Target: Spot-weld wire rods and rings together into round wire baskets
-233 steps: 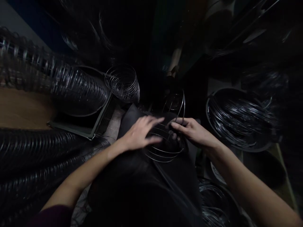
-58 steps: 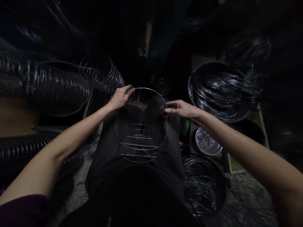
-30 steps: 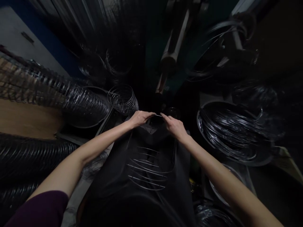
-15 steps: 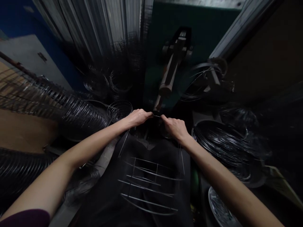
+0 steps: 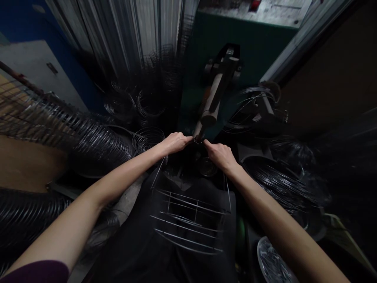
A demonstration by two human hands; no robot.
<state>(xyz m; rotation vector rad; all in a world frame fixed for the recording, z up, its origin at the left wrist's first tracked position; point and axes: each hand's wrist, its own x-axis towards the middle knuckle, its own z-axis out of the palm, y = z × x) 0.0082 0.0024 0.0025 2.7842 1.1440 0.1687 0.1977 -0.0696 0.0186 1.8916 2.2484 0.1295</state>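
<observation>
Hands meet at the top of a wire frame [image 5: 190, 220]: left hand [image 5: 174, 142] and right hand [image 5: 219, 155] each pinch its rim, apparently to steady the wire under the machine arm [image 5: 213, 98]. Wire coils [image 5: 88, 137] lie at left.

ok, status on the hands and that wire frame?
Left hand and right hand pinching wire frame rim at machine arm tip. Frame hangs over lap. Wire coils alongside, not touching.

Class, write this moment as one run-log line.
left hand: grips wire frame top | right hand: grips same wire | position: at machine arm tip | wire coils: left
</observation>
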